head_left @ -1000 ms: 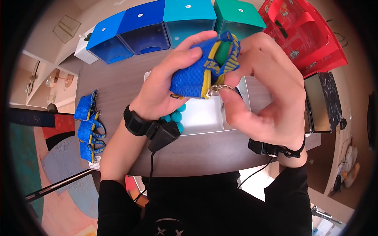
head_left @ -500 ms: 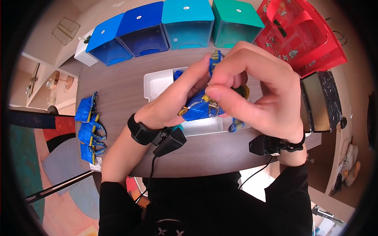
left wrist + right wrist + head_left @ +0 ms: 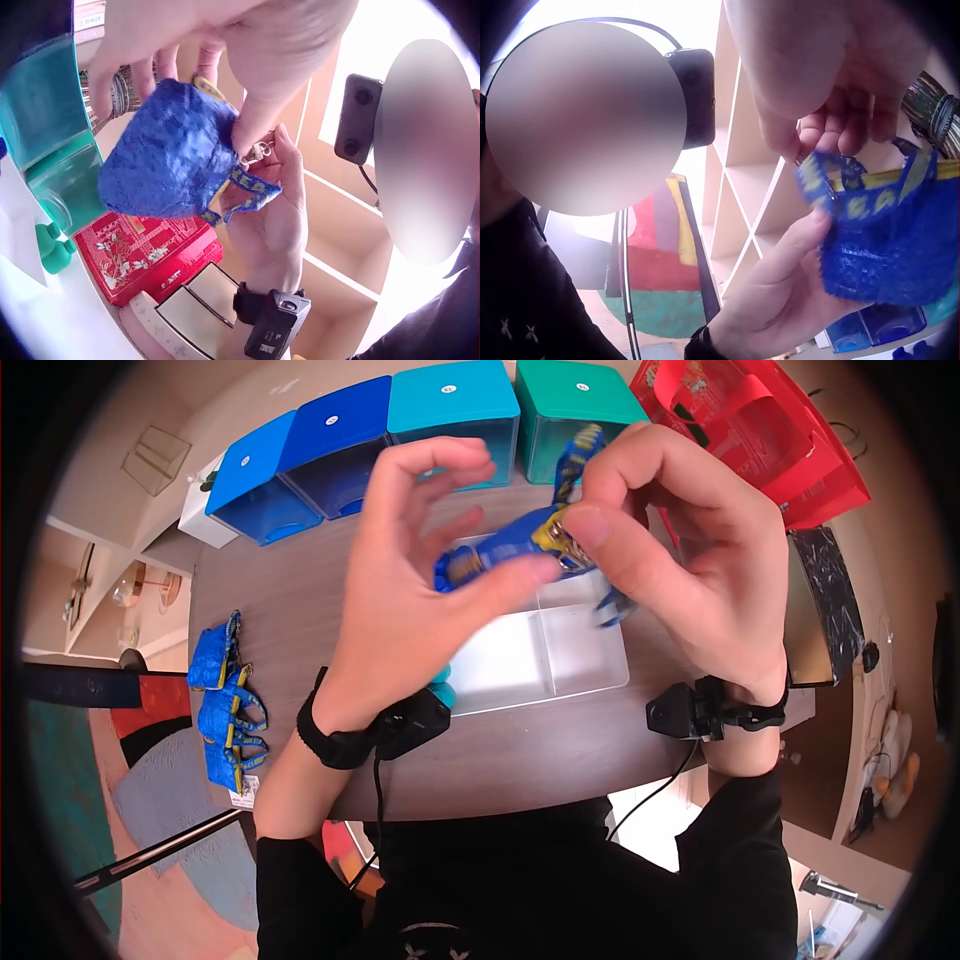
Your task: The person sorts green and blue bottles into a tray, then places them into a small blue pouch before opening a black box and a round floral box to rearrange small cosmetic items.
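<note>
A small blue bag with yellow trim (image 3: 505,545), blurred in the head view, hangs between the hands above the table. My left hand (image 3: 400,580) holds its side, the thumb laid across it and the other fingers spread behind. With thumb and forefinger my right hand (image 3: 690,550) pinches the metal clasp (image 3: 568,550) at the bag's top edge. The left wrist view shows the bag's blue face (image 3: 169,150) and the clasp (image 3: 257,153) by the right fingertips. In the right wrist view, the strap and yellow zip edge (image 3: 877,178) face up. The bag's inside is hidden.
Below the hands lies a white divided tray (image 3: 500,660), with teal round pieces (image 3: 442,685) at its left. Several blue bags (image 3: 222,720) lie at the table's left. Blue and green bins (image 3: 455,400), a red bag (image 3: 790,450) and an open box (image 3: 825,600) stand around.
The bag has tipped and turned, and the green thing inside it is out of sight. The left fingers have spread and moved up from it; the right hand has risen with the clasp.
</note>
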Motion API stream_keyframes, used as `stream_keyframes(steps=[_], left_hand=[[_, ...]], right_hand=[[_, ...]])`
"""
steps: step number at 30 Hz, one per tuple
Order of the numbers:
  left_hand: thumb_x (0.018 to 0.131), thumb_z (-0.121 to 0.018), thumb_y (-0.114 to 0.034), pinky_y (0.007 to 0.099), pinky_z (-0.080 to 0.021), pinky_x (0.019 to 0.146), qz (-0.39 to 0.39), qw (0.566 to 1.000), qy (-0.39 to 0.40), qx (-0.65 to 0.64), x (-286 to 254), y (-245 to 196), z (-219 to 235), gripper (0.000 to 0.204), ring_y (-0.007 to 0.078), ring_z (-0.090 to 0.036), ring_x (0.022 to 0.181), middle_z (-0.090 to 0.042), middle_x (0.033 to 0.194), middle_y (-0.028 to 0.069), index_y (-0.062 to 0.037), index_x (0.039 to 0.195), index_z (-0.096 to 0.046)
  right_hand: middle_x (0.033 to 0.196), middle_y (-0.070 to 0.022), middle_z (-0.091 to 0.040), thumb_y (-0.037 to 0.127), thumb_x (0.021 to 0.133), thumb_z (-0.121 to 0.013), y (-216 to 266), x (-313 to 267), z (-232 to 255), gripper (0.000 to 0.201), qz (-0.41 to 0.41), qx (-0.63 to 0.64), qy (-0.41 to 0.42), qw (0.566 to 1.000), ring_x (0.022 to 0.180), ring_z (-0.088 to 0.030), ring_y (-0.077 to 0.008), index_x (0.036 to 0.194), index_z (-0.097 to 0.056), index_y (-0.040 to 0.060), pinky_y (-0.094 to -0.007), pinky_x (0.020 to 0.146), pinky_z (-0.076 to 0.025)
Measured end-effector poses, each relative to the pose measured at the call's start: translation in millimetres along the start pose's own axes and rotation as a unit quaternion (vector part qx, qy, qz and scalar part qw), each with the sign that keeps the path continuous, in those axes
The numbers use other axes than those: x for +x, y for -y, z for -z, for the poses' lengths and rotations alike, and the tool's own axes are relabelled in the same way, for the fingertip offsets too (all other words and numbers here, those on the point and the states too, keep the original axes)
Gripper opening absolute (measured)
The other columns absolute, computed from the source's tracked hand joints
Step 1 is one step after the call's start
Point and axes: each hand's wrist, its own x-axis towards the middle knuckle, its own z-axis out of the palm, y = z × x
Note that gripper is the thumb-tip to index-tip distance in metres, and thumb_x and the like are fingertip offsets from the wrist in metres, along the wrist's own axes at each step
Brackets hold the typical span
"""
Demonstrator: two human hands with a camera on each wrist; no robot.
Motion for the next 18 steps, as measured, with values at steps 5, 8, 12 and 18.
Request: stream_keyframes(steps=[5,8,12,18], left_hand=[[0.084,-0.078,-0.004,0.0289,-0.051,0.092,-0.024,0.999,0.031,-0.017,4.4,-2.2,4.7,0.021,0.0158,-0.065,0.097,-0.067,0.100,0.0066,-0.0011,0.103,-0.068],[0.086,-0.077,-0.006,0.0281,-0.051,0.089,0.010,0.998,0.051,-0.020,0.9,-1.5,1.3,0.022,0.0147,-0.063,0.097,-0.066,0.104,0.0081,0.0009,0.106,-0.069],[0.087,-0.076,-0.007,0.0276,-0.050,0.085,0.005,0.996,0.064,-0.068,-0.3,1.8,0.1,0.020,0.0140,-0.061,0.093,-0.066,0.104,0.0088,0.0018,0.104,-0.070],[0.088,-0.075,-0.009,0.0268,-0.050,0.082,-0.037,0.996,0.079,-0.025,1.1,3.9,2.0,0.019,0.0131,-0.061,0.092,-0.067,0.099,0.0077,0.0010,0.104,-0.069]], right_hand=[[0.087,-0.0009,-0.060,0.004,0.089,-0.069,5.1,0.7,-4.0,0.011,-0.071,0.031,0.008,0.997,0.081,-0.055,-0.0072,0.094,-0.061,-0.0008,-0.0207,0.072,-0.043],[0.089,-0.0016,-0.061,0.005,0.090,-0.071,4.9,-0.7,-2.5,0.012,-0.085,0.038,0.016,0.996,0.082,-0.057,-0.0065,0.096,-0.062,-0.0010,-0.0202,0.073,-0.044],[0.091,-0.0029,-0.063,0.003,0.089,-0.072,0.3,1.7,-0.8,0.014,-0.072,0.053,0.016,0.996,0.082,-0.059,-0.0067,0.097,-0.063,-0.0019,-0.0201,0.072,-0.045],[0.093,-0.0027,-0.063,-0.003,0.087,-0.070,-3.0,1.6,-3.0,0.019,-0.067,0.117,0.020,0.991,0.081,-0.058,-0.0055,0.104,-0.061,-0.0021,-0.0191,0.071,-0.045]])
